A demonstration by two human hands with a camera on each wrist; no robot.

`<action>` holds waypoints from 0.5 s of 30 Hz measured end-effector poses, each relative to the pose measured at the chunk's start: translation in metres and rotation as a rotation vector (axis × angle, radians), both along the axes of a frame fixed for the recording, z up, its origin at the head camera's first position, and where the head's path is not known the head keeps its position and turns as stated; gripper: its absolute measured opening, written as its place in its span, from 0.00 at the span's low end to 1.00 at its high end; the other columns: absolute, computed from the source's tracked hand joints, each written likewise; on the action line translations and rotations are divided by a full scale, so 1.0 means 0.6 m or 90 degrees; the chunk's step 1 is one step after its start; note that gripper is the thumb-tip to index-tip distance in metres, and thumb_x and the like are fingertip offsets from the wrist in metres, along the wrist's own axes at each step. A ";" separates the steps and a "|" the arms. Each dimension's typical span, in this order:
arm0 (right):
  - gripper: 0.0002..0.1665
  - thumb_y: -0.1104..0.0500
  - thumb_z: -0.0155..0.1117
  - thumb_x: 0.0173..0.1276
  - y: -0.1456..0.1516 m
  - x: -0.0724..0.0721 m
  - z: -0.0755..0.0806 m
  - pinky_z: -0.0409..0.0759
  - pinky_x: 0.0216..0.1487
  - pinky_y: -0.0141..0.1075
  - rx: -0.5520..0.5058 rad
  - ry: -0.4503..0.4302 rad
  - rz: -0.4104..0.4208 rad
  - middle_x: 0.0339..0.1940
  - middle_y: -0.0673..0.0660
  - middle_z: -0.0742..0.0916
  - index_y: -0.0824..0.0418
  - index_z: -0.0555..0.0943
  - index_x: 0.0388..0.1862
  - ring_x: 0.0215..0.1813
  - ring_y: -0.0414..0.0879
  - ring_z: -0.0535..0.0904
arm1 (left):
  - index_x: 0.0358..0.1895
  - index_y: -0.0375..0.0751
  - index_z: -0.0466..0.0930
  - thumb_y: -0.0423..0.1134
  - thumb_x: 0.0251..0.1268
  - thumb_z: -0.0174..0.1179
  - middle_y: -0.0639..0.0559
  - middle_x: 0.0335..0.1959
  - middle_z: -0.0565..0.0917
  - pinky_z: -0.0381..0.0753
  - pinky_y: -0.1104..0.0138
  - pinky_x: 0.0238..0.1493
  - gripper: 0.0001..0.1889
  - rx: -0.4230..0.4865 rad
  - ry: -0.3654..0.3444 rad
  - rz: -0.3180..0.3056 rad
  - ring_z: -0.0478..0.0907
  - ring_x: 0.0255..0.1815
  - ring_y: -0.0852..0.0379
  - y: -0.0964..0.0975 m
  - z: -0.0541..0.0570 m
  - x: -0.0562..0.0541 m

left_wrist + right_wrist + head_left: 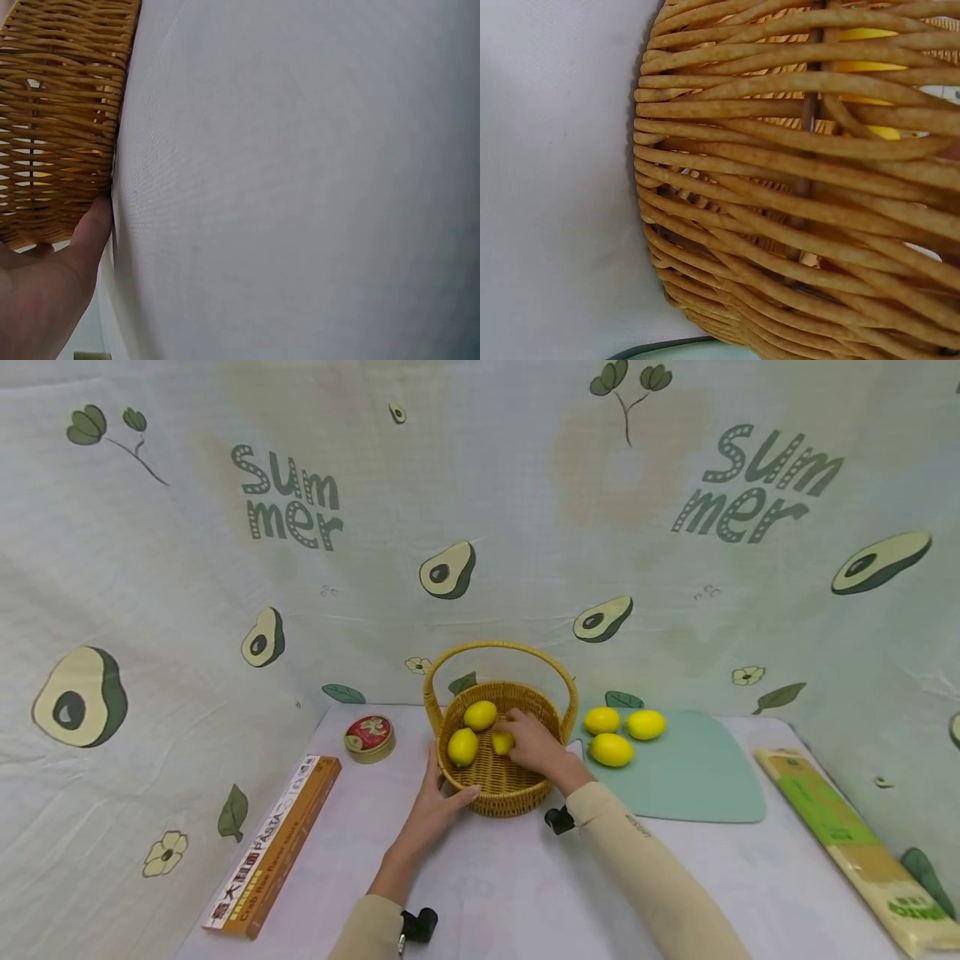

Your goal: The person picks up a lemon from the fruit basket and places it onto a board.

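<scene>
A round wicker basket (498, 802) with an arched handle stands in the middle of the table. My left hand (437, 802) holds its near left side, with the fingers along the wall and the thumb at the front. In the left wrist view that hand (52, 292) lies against the weave, low by the tabletop. My right hand (536, 745) reaches over the right rim into the basket and grips a lemon (502, 742), partly hidden by the fingers. Beside it in the basket lie two lemons, one at the back (480, 716) and one at the left (462, 747).
Right of the basket, three lemons (611, 750) lie on a pale green cutting board (690, 777). A round red-topped tin (370, 737) and a long pasta box (277, 843) are at the left. A noodle packet (855, 843) lies far right. Printed cloth (510, 510) hangs behind.
</scene>
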State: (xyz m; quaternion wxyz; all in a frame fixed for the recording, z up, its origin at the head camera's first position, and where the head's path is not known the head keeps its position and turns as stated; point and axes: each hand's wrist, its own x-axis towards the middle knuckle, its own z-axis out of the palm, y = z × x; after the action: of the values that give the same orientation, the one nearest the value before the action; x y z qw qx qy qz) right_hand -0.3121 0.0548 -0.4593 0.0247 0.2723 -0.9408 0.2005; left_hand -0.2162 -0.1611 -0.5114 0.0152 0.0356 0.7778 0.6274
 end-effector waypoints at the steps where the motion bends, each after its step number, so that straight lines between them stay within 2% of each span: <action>1: 0.27 0.70 0.61 0.62 0.000 0.002 0.000 0.69 0.71 0.54 0.003 -0.003 0.000 0.61 0.61 0.78 0.58 0.82 0.61 0.59 0.56 0.77 | 0.79 0.70 0.26 0.49 0.63 0.68 0.54 0.83 0.35 0.49 0.44 0.79 0.58 -0.004 -0.001 0.001 0.44 0.82 0.38 0.000 0.000 0.001; 3: 0.26 0.69 0.61 0.63 -0.002 0.007 0.003 0.69 0.71 0.56 0.006 -0.010 0.003 0.64 0.63 0.78 0.58 0.82 0.60 0.61 0.57 0.77 | 0.79 0.71 0.26 0.49 0.63 0.68 0.53 0.83 0.35 0.48 0.44 0.79 0.57 -0.008 0.001 0.001 0.44 0.82 0.37 0.001 0.000 0.001; 10: 0.24 0.67 0.63 0.61 -0.011 0.037 0.011 0.78 0.62 0.50 0.013 -0.038 0.028 0.68 0.68 0.77 0.59 0.84 0.58 0.67 0.61 0.76 | 0.79 0.69 0.25 0.48 0.63 0.68 0.52 0.83 0.34 0.49 0.44 0.79 0.58 -0.019 -0.002 0.003 0.44 0.82 0.37 0.002 0.004 0.003; 13: 0.24 0.64 0.65 0.61 -0.012 0.049 0.009 0.80 0.52 0.45 0.019 -0.063 0.033 0.64 0.66 0.80 0.59 0.84 0.59 0.59 0.57 0.79 | 0.79 0.68 0.26 0.49 0.63 0.68 0.52 0.83 0.34 0.50 0.44 0.79 0.58 -0.019 -0.001 0.007 0.45 0.82 0.36 0.004 0.005 0.003; 15: 0.24 0.63 0.67 0.61 -0.010 0.055 0.007 0.78 0.45 0.42 0.019 -0.071 0.038 0.58 0.62 0.82 0.58 0.84 0.59 0.50 0.52 0.78 | 0.79 0.68 0.26 0.49 0.63 0.68 0.51 0.83 0.34 0.50 0.43 0.78 0.58 -0.019 0.001 0.006 0.44 0.82 0.35 0.006 0.004 0.004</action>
State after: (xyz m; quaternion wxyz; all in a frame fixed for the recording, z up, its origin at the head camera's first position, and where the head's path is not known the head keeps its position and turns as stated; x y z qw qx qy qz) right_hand -0.2792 0.0487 -0.4550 -0.0381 0.2887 -0.9351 0.2021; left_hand -0.2139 -0.1576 -0.5090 0.0119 0.0321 0.7871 0.6159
